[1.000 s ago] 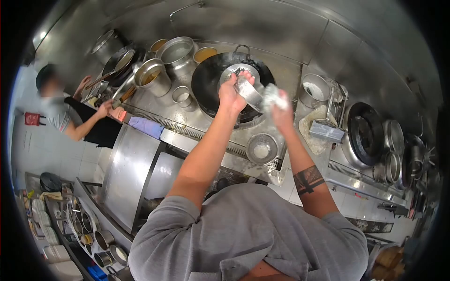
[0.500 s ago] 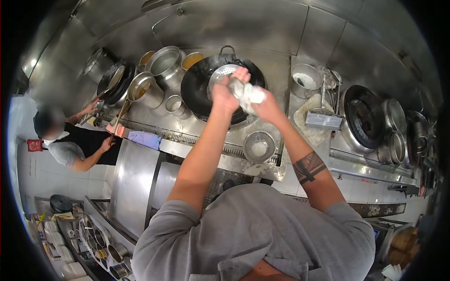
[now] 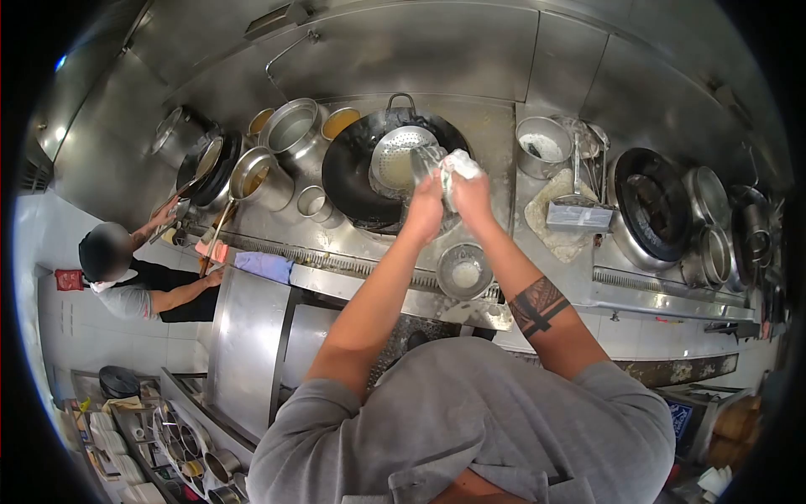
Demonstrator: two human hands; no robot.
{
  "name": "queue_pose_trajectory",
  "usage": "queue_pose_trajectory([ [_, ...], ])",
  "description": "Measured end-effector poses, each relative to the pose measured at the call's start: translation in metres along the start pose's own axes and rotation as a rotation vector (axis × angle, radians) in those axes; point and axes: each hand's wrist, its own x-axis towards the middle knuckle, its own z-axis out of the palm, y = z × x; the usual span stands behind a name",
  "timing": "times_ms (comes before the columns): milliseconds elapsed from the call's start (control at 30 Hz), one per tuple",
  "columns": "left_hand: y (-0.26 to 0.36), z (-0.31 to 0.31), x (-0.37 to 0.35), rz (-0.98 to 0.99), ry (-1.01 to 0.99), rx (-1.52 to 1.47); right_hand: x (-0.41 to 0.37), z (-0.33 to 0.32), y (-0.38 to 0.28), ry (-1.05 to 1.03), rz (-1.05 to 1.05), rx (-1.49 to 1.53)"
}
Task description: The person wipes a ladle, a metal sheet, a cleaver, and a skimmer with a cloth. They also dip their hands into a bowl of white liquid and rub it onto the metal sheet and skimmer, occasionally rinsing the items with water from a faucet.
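Note:
Over the right side of the big black wok (image 3: 348, 181), both hands hold a crumpled, see-through plastic bag (image 3: 426, 158) with a bunched white part. My left hand (image 3: 426, 210) is closed on its clear portion. My right hand (image 3: 472, 197) grips the white bunched end, close beside the left. What the bag contains I cannot make out. Inside the wok rests a perforated metal strainer (image 3: 395, 151), with pale stuff in its bottom. Just below my hands, on the counter, stands a small metal bowl (image 3: 464, 270) with whitish contents.
To the left are metal pots (image 3: 290, 126), a small cup (image 3: 314, 202) and a folded purple cloth (image 3: 264, 265). A co-worker (image 3: 138, 273) stands at another wok. On the right sit a pot with white contents (image 3: 544, 144), a grey box (image 3: 579, 215) and another black wok (image 3: 651, 206).
My hands have come down and nearer to me, leaving the strainer more visible. My left hand, earlier partly spread under the bag, is now closed around it. The co-worker's near arm has shifted.

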Motion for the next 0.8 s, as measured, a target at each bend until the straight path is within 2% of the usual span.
queue_pose_trajectory([
  [33,0.002,-0.003,-0.007,0.031,-0.032,0.408,0.000,-0.002,0.000,0.003,0.002,0.002],
  [67,0.006,-0.006,-0.011,0.065,-0.066,0.813,0.001,-0.005,-0.002,0.005,0.156,0.073],
  [100,0.012,-0.007,-0.012,0.067,-0.066,0.811,0.002,-0.007,-0.008,0.005,0.309,0.143],
  [167,0.023,-0.008,-0.015,0.002,-0.192,1.223,-0.002,-0.008,-0.006,0.007,0.289,0.124],
  [200,0.015,-0.014,-0.015,0.001,-0.184,1.219,-0.002,-0.007,0.004,0.026,0.227,0.118],
  [267,-0.008,-0.029,-0.011,0.381,-0.200,1.141,-0.002,-0.002,0.008,0.041,0.166,0.115],
  [300,-0.006,-0.026,-0.015,0.380,-0.197,1.142,-0.003,0.001,0.004,0.057,0.169,0.144],
  [367,-0.004,-0.020,-0.023,0.232,-0.187,1.218,0.000,0.001,-0.001,0.075,0.169,0.172],
  [400,-0.013,-0.027,-0.021,0.312,-0.216,1.239,0.009,-0.002,-0.001,0.094,0.235,0.220],
  [433,-0.010,-0.026,-0.023,0.311,-0.218,1.236,0.018,-0.006,-0.004,0.113,0.302,0.266],
  [467,-0.006,-0.028,-0.026,0.323,-0.379,1.512,0.030,-0.014,-0.008,0.020,0.451,0.260],
  [500,-0.001,-0.031,-0.029,0.333,-0.545,1.784,0.041,-0.022,-0.006,0.019,0.452,0.256],
  [533,0.002,-0.039,-0.032,0.384,-0.636,1.776,0.050,-0.029,-0.005,-0.034,0.513,0.253],
  [567,0.007,-0.049,-0.034,0.387,-0.635,1.775,0.057,-0.036,-0.003,-0.086,0.572,0.250],
  [633,0.021,-0.066,-0.037,0.586,-0.825,1.770,0.065,-0.057,0.004,-0.098,0.571,0.217],
  [700,0.046,-0.073,-0.032,0.624,-0.797,1.802,0.077,-0.078,0.035,-0.303,0.708,0.588],
  [733,0.059,-0.070,-0.031,0.662,-0.772,1.839,0.066,-0.073,0.027,-0.133,0.677,0.668],
  [767,0.069,-0.066,-0.031,0.661,-0.765,1.838,0.064,-0.074,0.030,-0.137,0.680,0.664],
  [800,0.080,-0.060,-0.033,0.752,-0.562,1.705,0.062,-0.077,0.034,-0.216,0.769,0.895],
])
